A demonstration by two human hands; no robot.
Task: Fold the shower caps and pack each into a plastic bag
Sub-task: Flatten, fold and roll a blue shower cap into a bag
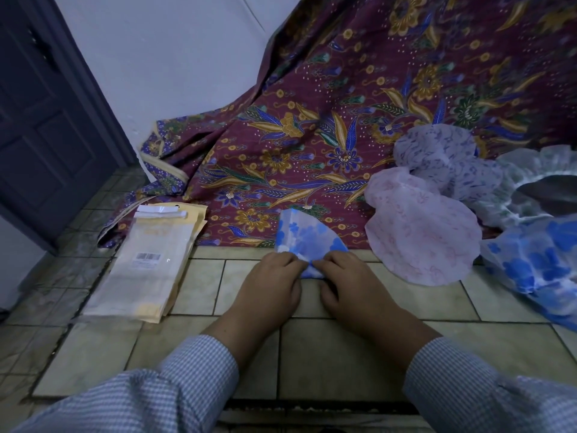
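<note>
Blue flowers on white plastic mark the folded shower cap [307, 242], which lies on the tiled floor [199, 285] at the near edge of a maroon batik cloth [312, 126]; it is folded into a wedge shape, and its far part rests on the cloth. The left hand [270, 282] and the right hand [348, 284] are side by side at the near end of the cap — both have the fingers curled and pinch the gathered edge of the cap between the fingertips. Both wrists come out of blue checked sleeves [193, 376].

To the left, a stack of clear plastic bags [150, 264] with yellowish backing lies flat on the tiles, well apart from the hands. To the right lie more caps, not folded: a pink-patterned shower cap [421, 232] spread open, a lilac-patterned one [443, 157] behind it, a pale ruffled one [530, 185] — and another blue-flowered cap [537, 264] near the right edge. A dark door [46, 120] stands at the far left.
</note>
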